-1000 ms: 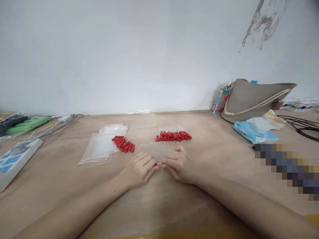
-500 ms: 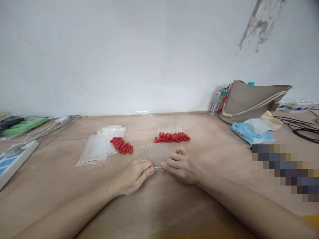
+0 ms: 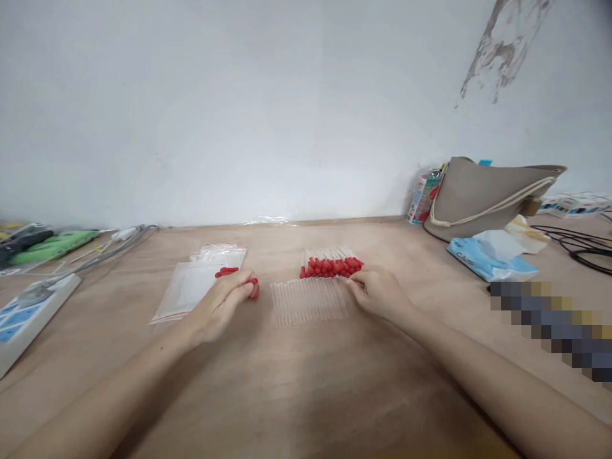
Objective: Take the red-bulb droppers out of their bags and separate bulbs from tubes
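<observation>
My left hand point(image 3: 222, 299) lies curled over a small pile of loose red rubber caps point(image 3: 228, 272), and its fingertips pinch one of them. My right hand point(image 3: 377, 290) is pinched at the right end of a row of clear tubes with red caps fitted point(image 3: 329, 266), holding one such tube against the row. Between the hands, a row of bare clear tubes point(image 3: 308, 301) lies flat on the brown table point(image 3: 306, 382).
Small zip bags point(image 3: 194, 280) lie left of the caps. A power strip point(image 3: 29, 312), cables and green tools are at the far left. At the right stand a grey bag point(image 3: 482, 194), a can point(image 3: 421, 194), blue tissue packs point(image 3: 488, 255) and black cables.
Both hands left the near edge of the bare tubes, where they held one tube together. The left went to the loose caps; the right went to the capped row.
</observation>
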Action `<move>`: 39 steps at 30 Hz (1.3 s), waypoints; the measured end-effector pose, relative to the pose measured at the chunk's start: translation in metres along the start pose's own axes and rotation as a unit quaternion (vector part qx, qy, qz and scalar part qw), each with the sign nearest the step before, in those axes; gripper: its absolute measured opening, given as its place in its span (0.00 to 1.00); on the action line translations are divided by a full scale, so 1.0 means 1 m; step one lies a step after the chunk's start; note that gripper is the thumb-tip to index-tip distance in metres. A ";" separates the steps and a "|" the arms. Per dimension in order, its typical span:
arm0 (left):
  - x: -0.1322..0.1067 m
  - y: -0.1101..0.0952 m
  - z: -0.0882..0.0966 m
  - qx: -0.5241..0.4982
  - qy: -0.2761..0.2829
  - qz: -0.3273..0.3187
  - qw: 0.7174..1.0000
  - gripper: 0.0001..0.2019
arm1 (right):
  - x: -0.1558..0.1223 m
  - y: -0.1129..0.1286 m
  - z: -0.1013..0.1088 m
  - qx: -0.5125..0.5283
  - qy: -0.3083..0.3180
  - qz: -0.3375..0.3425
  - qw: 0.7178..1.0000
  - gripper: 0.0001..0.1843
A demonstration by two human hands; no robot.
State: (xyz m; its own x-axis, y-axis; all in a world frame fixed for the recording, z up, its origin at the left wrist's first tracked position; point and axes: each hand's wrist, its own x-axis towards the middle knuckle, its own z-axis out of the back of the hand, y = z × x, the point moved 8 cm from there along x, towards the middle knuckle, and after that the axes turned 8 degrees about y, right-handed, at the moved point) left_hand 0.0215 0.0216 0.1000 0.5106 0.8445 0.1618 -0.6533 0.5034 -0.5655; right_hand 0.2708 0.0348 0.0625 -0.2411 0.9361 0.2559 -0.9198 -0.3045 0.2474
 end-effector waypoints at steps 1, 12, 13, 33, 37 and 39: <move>0.003 0.002 0.006 -0.006 -0.008 0.009 1.000 0.14 | 0.000 -0.003 -0.004 0.003 0.022 -0.023 0.999 0.14; 0.002 0.092 0.075 0.032 -0.091 0.219 0.971 0.22 | 0.007 -0.010 -0.030 0.123 0.043 -0.065 0.989 0.13; 0.000 0.099 0.077 0.015 -0.093 0.240 0.966 0.23 | 0.007 -0.008 -0.031 0.134 0.044 -0.063 0.988 0.12; 0.010 0.157 0.076 0.049 -0.178 0.224 0.957 0.21 | 0.008 0.002 -0.037 0.166 0.035 -0.034 0.985 0.10; 0.020 0.165 0.070 0.055 -0.141 0.252 0.956 0.20 | 0.008 0.002 -0.037 0.164 0.033 -0.030 0.985 0.12; 0.025 0.169 0.066 0.047 -0.123 0.259 0.957 0.19 | 0.008 0.002 -0.038 0.165 0.032 -0.031 0.985 0.11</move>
State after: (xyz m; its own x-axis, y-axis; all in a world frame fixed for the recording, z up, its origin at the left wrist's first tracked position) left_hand -0.1130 0.1394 0.0619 -0.0346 0.9968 0.0721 -0.8361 0.0107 -0.5484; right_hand 0.2557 0.0484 0.0293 -0.2174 0.9605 0.1735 -0.7855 -0.2777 0.5530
